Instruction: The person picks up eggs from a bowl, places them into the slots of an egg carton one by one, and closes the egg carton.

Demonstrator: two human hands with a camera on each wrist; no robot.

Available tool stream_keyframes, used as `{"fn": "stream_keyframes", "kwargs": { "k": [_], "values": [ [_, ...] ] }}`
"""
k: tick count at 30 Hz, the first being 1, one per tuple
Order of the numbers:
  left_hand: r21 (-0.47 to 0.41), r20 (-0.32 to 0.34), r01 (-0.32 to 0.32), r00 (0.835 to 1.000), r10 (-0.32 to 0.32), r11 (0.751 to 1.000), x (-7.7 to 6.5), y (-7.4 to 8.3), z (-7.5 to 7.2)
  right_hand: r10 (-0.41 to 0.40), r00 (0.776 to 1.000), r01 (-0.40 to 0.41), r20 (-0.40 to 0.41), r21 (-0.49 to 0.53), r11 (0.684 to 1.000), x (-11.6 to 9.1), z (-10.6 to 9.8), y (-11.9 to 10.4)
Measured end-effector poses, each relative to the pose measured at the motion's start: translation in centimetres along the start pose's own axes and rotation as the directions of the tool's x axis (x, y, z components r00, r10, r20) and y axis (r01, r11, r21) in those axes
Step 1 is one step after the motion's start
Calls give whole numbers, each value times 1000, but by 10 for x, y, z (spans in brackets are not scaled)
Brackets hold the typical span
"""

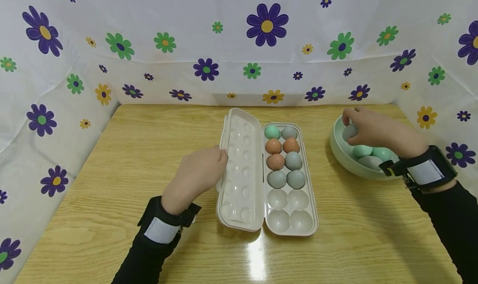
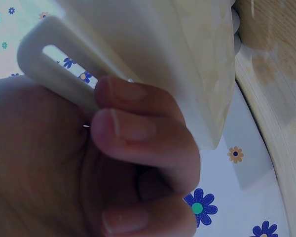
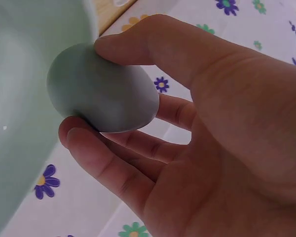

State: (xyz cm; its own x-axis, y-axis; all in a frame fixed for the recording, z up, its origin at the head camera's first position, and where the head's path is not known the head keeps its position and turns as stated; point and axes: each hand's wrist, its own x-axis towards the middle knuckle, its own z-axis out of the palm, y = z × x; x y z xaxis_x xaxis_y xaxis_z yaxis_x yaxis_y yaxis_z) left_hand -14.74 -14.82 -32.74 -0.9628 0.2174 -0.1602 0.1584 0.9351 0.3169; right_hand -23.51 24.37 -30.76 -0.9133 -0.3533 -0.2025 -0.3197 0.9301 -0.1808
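My left hand (image 1: pixel 199 170) grips the raised lid (image 1: pixel 237 172) of a white egg carton at its left edge. In the left wrist view, the fingers curl by the slotted handle (image 2: pixel 37 54) of that lid. The carton's base (image 1: pixel 292 230) holds green, brown and grey eggs in its farther cups; bare cups show in the nearest two rows. At the right, my right hand (image 1: pixel 384 130) pinches a grey egg (image 3: pixel 103 89) between thumb and fingertips, over the pale green bowl (image 1: pixel 349 161). Green eggs (image 1: pixel 362 151) and a grey egg (image 1: pixel 370 162) lie inside it, partly hidden by the hand.
The carton and bowl stand on a wooden table (image 1: pixel 142 151), with a gap of tabletop between them. A white cloth (image 1: pixel 224 26) with printed flowers hangs behind the table and along both sides.
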Motion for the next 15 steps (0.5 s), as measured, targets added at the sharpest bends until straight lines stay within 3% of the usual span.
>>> {"fn": "stream_keyframes", "kwargs": {
  "k": [15],
  "values": [
    [-5, -9, -1, 1000, 1, 1000, -1, 0, 0, -77, 996, 76, -55, -23, 997, -17, -6, -49]
  ]
}}
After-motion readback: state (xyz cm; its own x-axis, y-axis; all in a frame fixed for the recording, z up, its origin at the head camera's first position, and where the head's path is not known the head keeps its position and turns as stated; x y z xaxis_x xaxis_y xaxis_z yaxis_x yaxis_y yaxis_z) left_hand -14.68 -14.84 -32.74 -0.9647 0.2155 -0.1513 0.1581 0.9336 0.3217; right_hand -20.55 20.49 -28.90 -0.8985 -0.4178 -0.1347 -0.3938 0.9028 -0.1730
